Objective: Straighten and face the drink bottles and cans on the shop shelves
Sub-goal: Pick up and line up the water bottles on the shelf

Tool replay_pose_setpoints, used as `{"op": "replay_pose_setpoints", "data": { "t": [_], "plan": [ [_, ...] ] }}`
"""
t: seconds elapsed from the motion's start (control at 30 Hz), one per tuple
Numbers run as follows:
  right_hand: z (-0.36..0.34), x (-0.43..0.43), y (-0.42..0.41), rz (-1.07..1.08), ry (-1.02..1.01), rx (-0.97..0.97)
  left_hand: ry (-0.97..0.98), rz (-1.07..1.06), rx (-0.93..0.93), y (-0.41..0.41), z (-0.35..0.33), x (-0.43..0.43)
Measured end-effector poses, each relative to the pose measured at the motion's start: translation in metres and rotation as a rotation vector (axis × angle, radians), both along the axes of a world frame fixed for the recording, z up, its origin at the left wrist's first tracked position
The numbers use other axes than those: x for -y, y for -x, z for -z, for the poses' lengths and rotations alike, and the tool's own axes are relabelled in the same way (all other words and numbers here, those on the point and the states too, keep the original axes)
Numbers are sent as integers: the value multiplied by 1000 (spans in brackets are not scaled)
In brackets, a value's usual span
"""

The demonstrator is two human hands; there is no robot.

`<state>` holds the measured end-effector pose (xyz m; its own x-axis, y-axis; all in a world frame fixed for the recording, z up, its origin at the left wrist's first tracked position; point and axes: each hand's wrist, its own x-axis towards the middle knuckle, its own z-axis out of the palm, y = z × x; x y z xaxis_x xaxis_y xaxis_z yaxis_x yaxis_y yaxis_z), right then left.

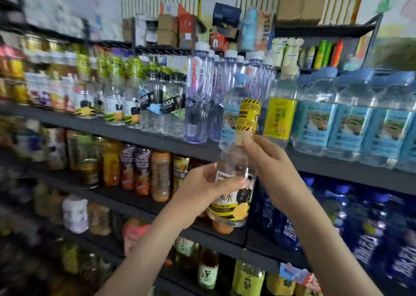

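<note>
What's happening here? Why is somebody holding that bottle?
A person is tidying drinks in a shop. Both hands hold one clear bottle with a yellow-and-black striped top in the air in front of the shelf. The left hand grips its labelled body, and the right hand pinches its neck. It is not on a shelf yet. Rows of blue-labelled water bottles stand behind it.

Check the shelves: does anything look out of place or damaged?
Yes: one yellow-label bottle stands alone among the blue-label bottles, just right of the held bottle. It looks misplaced. No spill or damage shows; the left shelves are too blurred to judge.
</note>
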<state>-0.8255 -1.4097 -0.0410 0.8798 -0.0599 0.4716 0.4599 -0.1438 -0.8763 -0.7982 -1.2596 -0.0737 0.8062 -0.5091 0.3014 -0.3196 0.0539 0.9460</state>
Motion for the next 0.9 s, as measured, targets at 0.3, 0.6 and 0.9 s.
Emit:
{"op": "replay_pose_setpoints", "data": {
  "t": [0.3,0.6,0.9],
  "plan": [
    [7,-110,-45,-174,72,-21,70,-297,-12,-24,-1,-104],
    [8,-265,-114,-125,-9,88,-68,-369,91,-84,-6,-254],
    [-1,-380,-199,-2,-29,165,-126,-610,294,-171,-11,-357]
  ]
}}
